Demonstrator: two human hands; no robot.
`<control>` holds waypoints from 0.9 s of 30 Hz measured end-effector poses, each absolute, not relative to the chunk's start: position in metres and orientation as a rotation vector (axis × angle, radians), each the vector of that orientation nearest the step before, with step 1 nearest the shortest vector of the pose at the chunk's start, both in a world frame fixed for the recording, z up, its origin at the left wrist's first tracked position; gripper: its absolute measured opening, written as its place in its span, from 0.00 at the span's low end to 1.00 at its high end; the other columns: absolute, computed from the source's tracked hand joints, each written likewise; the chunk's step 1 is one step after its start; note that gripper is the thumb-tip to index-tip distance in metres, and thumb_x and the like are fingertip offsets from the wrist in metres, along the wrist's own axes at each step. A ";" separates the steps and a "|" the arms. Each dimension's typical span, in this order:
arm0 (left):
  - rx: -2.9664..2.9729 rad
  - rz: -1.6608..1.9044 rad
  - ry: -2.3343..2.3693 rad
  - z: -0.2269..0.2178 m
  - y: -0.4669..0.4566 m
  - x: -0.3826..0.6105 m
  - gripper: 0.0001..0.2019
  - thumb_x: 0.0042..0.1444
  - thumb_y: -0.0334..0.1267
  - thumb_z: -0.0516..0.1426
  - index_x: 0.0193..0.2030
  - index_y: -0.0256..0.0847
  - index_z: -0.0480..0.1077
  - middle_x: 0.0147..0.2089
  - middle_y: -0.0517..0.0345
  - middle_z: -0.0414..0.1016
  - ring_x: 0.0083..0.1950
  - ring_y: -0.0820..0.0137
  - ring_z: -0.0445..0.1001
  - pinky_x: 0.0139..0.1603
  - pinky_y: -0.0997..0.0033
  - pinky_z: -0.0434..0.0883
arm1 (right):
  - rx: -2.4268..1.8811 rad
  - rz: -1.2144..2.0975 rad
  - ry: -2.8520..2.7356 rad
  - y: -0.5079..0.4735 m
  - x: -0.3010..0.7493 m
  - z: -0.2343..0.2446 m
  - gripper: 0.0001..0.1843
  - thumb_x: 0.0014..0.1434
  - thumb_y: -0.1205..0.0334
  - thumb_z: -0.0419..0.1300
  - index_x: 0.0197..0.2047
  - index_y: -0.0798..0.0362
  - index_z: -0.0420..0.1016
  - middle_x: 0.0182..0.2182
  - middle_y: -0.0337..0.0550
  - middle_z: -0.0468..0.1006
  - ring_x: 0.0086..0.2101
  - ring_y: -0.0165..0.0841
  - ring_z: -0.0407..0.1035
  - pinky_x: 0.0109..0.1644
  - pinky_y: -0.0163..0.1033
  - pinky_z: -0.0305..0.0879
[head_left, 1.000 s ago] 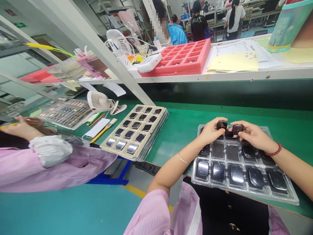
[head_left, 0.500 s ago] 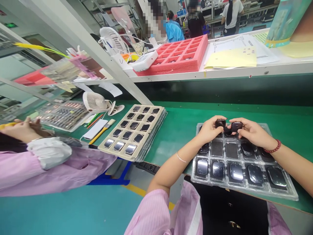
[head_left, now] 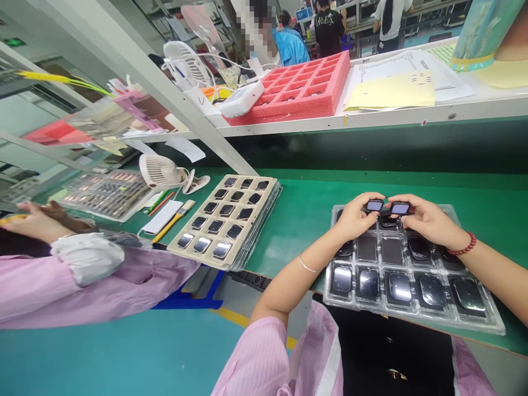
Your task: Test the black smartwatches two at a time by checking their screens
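Observation:
My left hand (head_left: 358, 215) pinches one small dark watch screen (head_left: 375, 205) by its edges. Another watch screen (head_left: 400, 208) is gripped in my right hand (head_left: 424, 219), close beside the first. Both screens are held above the far row of a clear plastic tray (head_left: 412, 316), their glossy faces showing a pale reflection. In the tray's near row sit several dark watch screens (head_left: 399, 287). Two pockets of the middle row hold flat, dull dark inserts (head_left: 391, 251). My fingers partly hide the far row.
Left of me stands a stack of trays with a beige top tray (head_left: 206, 254) of screens. Beyond it lie a brush (head_left: 173, 223), a white fan (head_left: 160, 171) and a co-worker's hands (head_left: 39, 223). A shelf (head_left: 371, 116) above carries a red foam tray (head_left: 284, 114) and papers.
The two watch screens in my hands have tilted, so their faces now reflect light instead of looking black. My hands have stayed nearly in place. The co-worker's hands have shifted slightly.

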State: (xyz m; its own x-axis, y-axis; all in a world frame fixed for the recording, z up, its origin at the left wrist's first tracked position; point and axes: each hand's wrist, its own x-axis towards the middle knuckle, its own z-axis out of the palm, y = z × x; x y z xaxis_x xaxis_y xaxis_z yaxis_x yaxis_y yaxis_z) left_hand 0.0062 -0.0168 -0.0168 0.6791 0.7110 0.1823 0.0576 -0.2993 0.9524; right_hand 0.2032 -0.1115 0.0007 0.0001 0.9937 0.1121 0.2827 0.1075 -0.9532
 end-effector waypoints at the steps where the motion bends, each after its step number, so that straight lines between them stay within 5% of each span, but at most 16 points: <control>1: 1.755 0.736 0.608 -0.018 -0.017 0.006 0.20 0.54 0.30 0.57 0.54 0.39 0.72 0.56 0.49 0.75 0.43 0.70 0.75 0.35 0.77 0.71 | -1.346 0.978 -1.440 -0.112 0.203 0.001 0.21 0.55 0.59 0.64 0.53 0.48 0.76 0.48 0.49 0.82 0.40 0.43 0.78 0.38 0.45 0.77; 6: 1.653 0.757 0.545 -0.024 -0.014 0.007 0.18 0.55 0.32 0.58 0.53 0.38 0.71 0.53 0.50 0.76 0.41 0.71 0.76 0.46 0.69 0.76 | -1.360 1.009 -1.410 -0.112 0.202 0.001 0.18 0.58 0.56 0.64 0.52 0.48 0.76 0.45 0.49 0.82 0.35 0.40 0.79 0.34 0.43 0.77; 27: 1.584 0.719 0.628 -0.015 -0.019 0.005 0.21 0.53 0.32 0.60 0.56 0.37 0.70 0.42 0.52 0.78 0.37 0.72 0.74 0.44 0.69 0.74 | -1.321 1.079 -1.437 -0.112 0.203 -0.004 0.19 0.59 0.59 0.60 0.54 0.50 0.74 0.44 0.49 0.82 0.37 0.40 0.79 0.35 0.44 0.76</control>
